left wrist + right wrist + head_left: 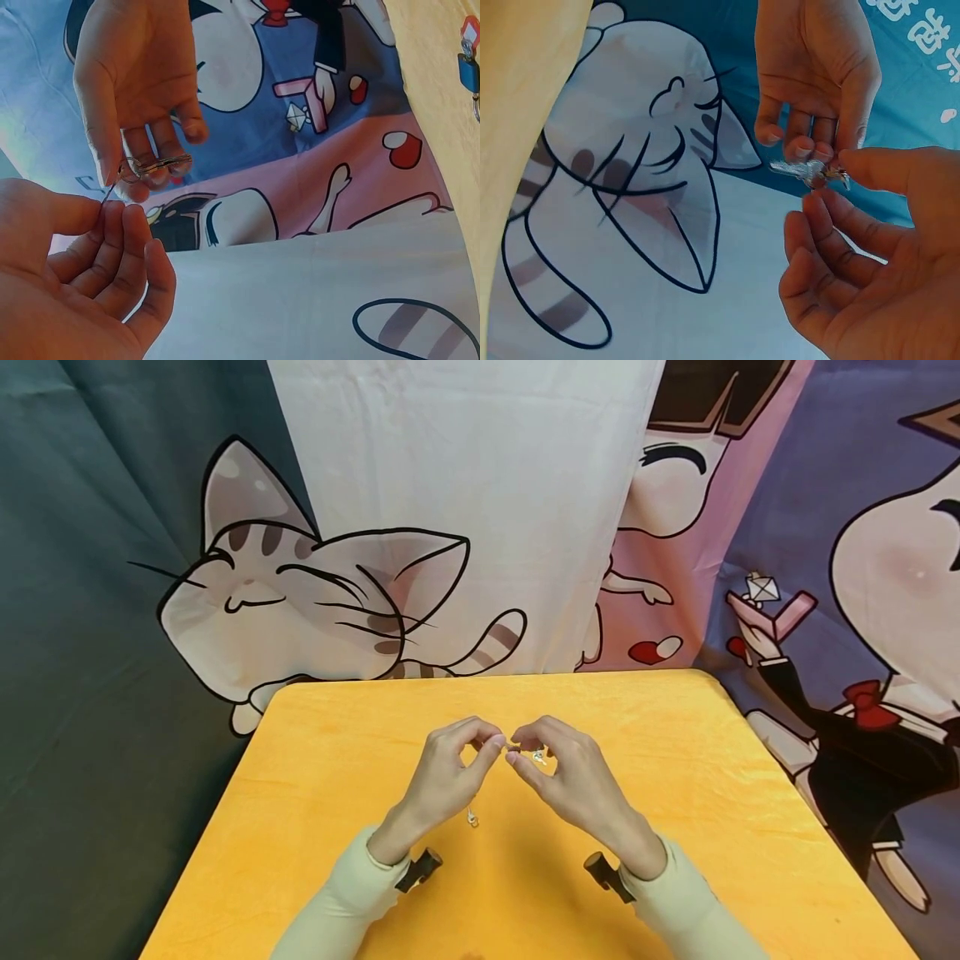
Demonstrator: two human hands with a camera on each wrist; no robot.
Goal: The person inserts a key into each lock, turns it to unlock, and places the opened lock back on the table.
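Note:
Above the middle of the table, both hands meet fingertip to fingertip on a small metal key ring (132,171). My left hand (452,768) pinches one side of it between thumb and fingertips. From the other side, my right hand (573,772) pinches it the same way. Silvery metal pieces (799,169) hang from the ring near the right fingers; their exact kind is too small to tell. A keychain with a blue tag (468,73) and a red-and-white piece lies on the table; in the head view only a small metal bit (472,817) shows beside the left wrist.
The table wears a yellow cloth (300,827). Behind it hangs a backdrop (465,443) printed with a cartoon cat and figures. Each wrist carries a dark camera mount (420,870) over a pale sleeve.

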